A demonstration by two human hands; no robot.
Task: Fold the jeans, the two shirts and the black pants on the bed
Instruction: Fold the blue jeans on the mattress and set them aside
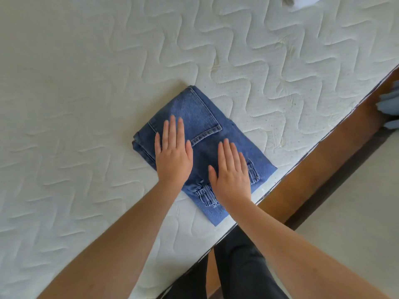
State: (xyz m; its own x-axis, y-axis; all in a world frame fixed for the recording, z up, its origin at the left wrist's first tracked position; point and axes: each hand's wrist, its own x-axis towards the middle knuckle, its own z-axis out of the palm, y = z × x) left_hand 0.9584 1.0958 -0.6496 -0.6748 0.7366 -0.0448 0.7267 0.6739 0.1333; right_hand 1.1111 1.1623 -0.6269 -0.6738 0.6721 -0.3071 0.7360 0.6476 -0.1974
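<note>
The blue jeans (194, 117) lie folded into a compact rectangle on the white quilted mattress (86, 83), close to its near edge, with a back pocket facing up and frayed rips at the near end. My left hand (173, 153) rests flat, palm down, on the left half of the fold. My right hand (232, 171) lies flat on the right half, over the frayed part. Neither hand grips the cloth. A bit of pale cloth (302, 1) shows at the top edge; which garment it is cannot be told.
The mattress edge (302, 152) runs diagonally from upper right to lower middle, with a brown wooden bed frame (336, 152) beside it. Pale floor (356, 201) lies at the right. Light blue cloth (388, 104) shows at the far right. My dark-trousered legs (237, 266) stand against the frame.
</note>
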